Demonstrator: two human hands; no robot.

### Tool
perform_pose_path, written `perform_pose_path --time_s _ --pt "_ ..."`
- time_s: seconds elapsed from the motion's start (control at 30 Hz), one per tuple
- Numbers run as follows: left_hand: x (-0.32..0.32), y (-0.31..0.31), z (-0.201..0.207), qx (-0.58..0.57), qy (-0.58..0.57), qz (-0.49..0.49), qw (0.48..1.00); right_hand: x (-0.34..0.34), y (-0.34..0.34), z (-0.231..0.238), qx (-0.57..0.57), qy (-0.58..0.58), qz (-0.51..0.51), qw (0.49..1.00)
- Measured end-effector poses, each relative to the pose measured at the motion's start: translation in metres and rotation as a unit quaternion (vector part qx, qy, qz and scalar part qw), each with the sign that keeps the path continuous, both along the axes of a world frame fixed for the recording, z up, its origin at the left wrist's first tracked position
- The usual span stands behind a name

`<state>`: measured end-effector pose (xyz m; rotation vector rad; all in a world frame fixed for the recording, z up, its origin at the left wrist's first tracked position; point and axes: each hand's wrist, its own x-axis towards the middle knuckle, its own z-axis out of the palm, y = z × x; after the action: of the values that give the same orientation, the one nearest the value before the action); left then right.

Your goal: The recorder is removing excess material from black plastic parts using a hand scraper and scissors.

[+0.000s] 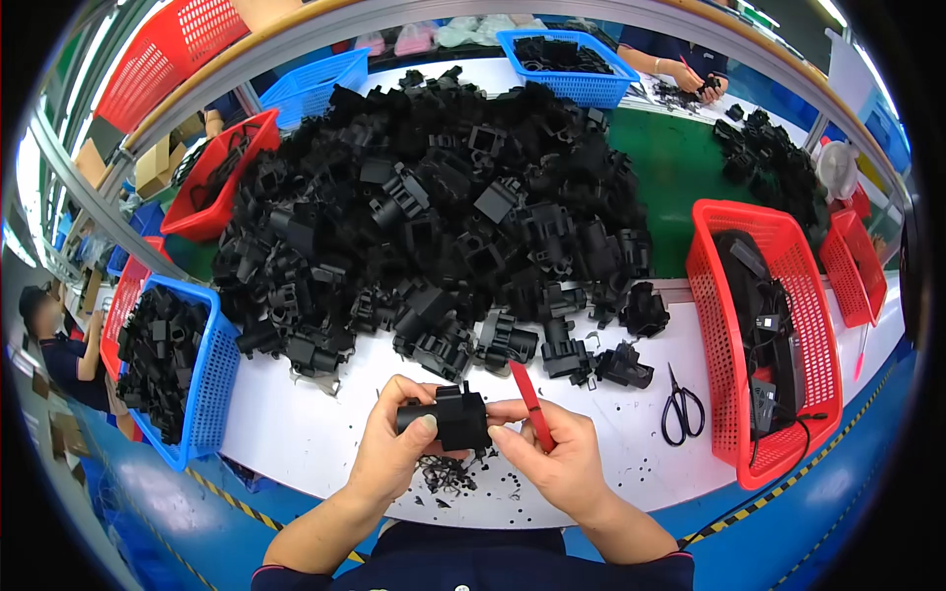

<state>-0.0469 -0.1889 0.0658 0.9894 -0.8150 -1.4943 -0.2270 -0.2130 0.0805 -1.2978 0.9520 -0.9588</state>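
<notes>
The left hand (394, 443) is gripping a black plastic housing (451, 416); the right hand (552, 455) is pinching a red trimming knife (529, 402) at one o'clock, which, slipping, could be nicking the fingers.

Head-worn fisheye, looking steeply down, close over white worktable (296, 433)

Brown cardboard boxes (153, 163) at far left, beside the red basket (222, 172).

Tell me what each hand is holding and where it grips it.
Left hand grips a black plastic part around its cylindrical end. Right hand pinches a red-handled tool by its lower end.
</notes>
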Motion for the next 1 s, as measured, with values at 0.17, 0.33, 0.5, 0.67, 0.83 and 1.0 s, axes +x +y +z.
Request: perform_pose_path --time_s 0.17,0.33,0.5,0.67,0.83,1.0 --pt "-0.003 0.002 -0.006 0.03 0.025 -0.022 0.999 -0.001 0.003 -0.012 0.047 -0.007 0.01 0.999" --pt "-0.005 -0.004 0.007 0.02 -0.018 -0.006 1.0 0.001 -0.002 -0.015 -0.011 -0.026 -0.023 0.999" --pt "0.007 -0.028 0.019 -0.109 -0.179 -0.037 0.977 -0.01 -0.012 -0.022 -0.004 -0.051 -0.108 0.993" --pt "0.007 -0.06 0.044 -0.16 -0.397 -0.071 0.901 -0.024 -0.023 -0.041 0.108 -0.153 -0.123 0.975" --pt "-0.01 -0.132 0.065 -0.317 -0.479 -0.03 0.818 -0.024 -0.028 -0.045 0.11 -0.138 -0.136 0.975" --pt "-0.016 -0.218 0.074 -0.399 -0.572 0.042 0.716 -0.024 -0.03 -0.05 0.095 -0.098 -0.124 0.983"
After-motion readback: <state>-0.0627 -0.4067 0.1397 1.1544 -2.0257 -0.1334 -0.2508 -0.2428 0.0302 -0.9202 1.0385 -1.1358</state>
